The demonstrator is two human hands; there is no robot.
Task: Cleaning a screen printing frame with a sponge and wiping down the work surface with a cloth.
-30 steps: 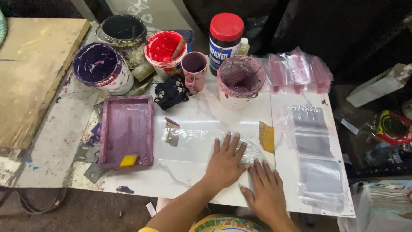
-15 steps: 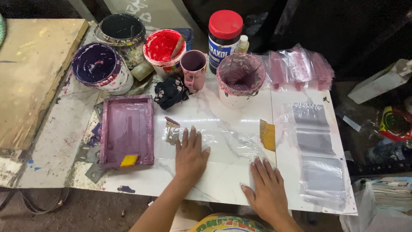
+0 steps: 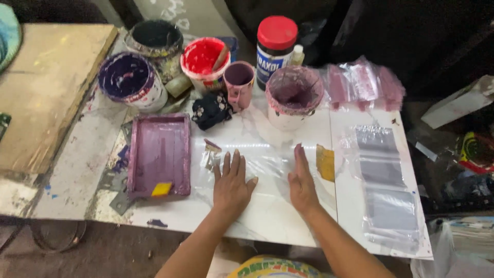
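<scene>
White and smooth, the desk is splashed with paint near its left side. A clear plastic sheet lies flat on it in the middle. The sheet is thin and shiny, with a few wrinkles, and the white desk shows through it.

Two hands press down on the sheet. The left hand lies flat with its fingers spread a little apart. The right hand also lies flat, turned slightly on its side, with its fingers pressed together. Neither hand pinches anything.

Just right of the right hand is one small yellow card. Further right lie three clear bags with grey inside, in a row going down the desk. Behind them is a pile of pink bags.

Left of the left hand sits one purple tray with a small yellow piece at its near edge. At the back stand four paint tubs: one purple, one dark, one red and one pinkish. One pink cup and one jar with a red lid stand among them. A dark rag lies just in front of the cup. One wooden board lies on the far left.
</scene>
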